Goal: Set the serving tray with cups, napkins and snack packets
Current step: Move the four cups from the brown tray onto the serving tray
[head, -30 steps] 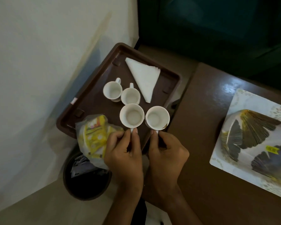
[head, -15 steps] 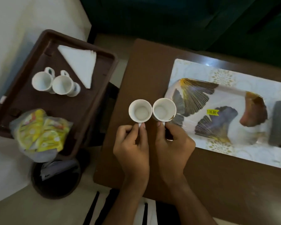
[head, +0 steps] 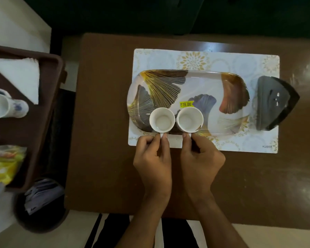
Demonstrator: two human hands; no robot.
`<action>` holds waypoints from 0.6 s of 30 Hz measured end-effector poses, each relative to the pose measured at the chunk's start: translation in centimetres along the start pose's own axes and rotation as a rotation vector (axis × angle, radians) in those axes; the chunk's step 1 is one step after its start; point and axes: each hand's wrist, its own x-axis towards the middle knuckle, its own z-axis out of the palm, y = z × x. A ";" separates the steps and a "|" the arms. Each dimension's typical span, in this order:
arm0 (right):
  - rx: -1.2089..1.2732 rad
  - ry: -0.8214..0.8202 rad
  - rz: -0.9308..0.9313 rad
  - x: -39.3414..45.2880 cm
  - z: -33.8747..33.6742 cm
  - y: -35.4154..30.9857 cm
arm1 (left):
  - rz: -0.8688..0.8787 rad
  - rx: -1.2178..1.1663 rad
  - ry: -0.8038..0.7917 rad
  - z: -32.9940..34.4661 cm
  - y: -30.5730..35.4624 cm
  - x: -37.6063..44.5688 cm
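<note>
My left hand [head: 153, 163] pinches the handle of a white cup [head: 162, 121]. My right hand [head: 201, 158] pinches the handle of a second white cup [head: 189, 119]. Both cups are upright, side by side over the near left part of the leaf-patterned serving tray [head: 204, 85]; I cannot tell whether they touch it. Far left, a brown tray [head: 43, 122] holds a folded white napkin [head: 20, 76], another white cup [head: 2, 106] and yellow snack packets [head: 2, 163].
The serving tray lies on a white patterned placemat [head: 240, 144] on a brown table [head: 104, 122]. A black triangular holder [head: 274, 102] stands at the tray's right end. A dark bin [head: 41, 208] with papers sits on the floor at lower left.
Both hands carried the two cups from the brown tray rightward across the table to the serving tray. My view swung right with them.
</note>
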 end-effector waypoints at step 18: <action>0.025 0.008 0.007 3.4 -0.7 3.3 | 0.027 -0.010 0.025 4.8 0.5 -0.2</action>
